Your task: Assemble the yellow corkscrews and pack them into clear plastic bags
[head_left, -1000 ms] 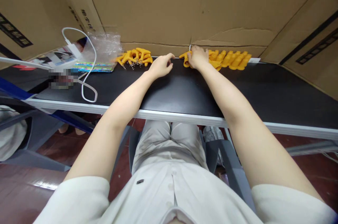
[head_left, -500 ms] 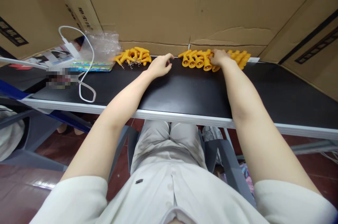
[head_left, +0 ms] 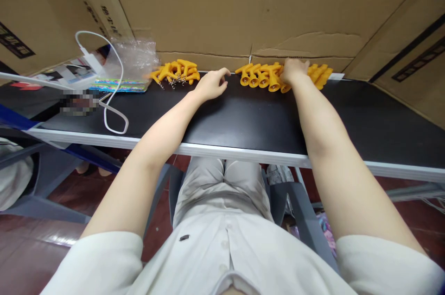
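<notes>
Yellow corkscrews (head_left: 263, 81) lie in a row at the back of the table, their round bell-shaped ends facing me. My right hand (head_left: 294, 71) reaches over the row with bent fingers, closed around one corkscrew; its fingertips and most of that piece are hidden. To the left is a pile of yellow T-shaped handles (head_left: 177, 72) with bare metal spirals. Just right of this pile, my left hand (head_left: 212, 84) rests on the tabletop, fingers loosely curved and thumb apart, with nothing in it.
A black table (head_left: 239, 121) with a pale metal front edge spans the view. Cardboard walls (head_left: 208, 12) close off the back and sides. On the left lie a white cable (head_left: 122, 72), clear plastic wrap (head_left: 134, 56) and a colourful flat packet (head_left: 120, 85).
My right hand has shifted slightly up over the row, and a finger now sticks out to the right. My left hand stays where it was.
</notes>
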{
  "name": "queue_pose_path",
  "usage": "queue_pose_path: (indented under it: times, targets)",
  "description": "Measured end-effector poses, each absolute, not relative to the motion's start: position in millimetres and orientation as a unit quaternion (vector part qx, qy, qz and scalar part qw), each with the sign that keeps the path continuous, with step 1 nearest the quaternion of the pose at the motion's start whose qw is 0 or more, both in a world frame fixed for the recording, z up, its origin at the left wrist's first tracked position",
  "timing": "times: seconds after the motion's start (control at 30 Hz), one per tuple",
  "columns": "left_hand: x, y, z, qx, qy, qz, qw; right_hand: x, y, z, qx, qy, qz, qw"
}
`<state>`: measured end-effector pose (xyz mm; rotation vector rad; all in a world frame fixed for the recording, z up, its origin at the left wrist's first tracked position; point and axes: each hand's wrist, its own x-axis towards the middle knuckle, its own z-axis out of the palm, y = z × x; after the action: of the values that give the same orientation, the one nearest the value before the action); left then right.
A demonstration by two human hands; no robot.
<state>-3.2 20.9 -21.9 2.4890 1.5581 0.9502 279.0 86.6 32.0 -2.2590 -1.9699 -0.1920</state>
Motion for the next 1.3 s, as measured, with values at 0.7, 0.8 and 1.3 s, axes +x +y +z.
queue_pose_path:
  times: [0.7, 0.8, 1.3]
  targets:
    - [-5.7, 24.2, -25.8, 0.809, 0.497, 0.312, 0.034, 266.8, 24.7, 106.3, -0.714, -0.687, -0.122, 0.062]
    - [-7.4, 26.3, -26.7, 0.809, 0.497, 0.312, 0.033, 263.2, 14.7, 108.9, -0.715, -0.697, -0.058, -0.022]
    - [-53.0, 37.2, -19.5, 0.721, 0.626, 0.297, -0.011, 292.3, 30.1, 38.5, -0.689, -0.719, 0.079, -0.045]
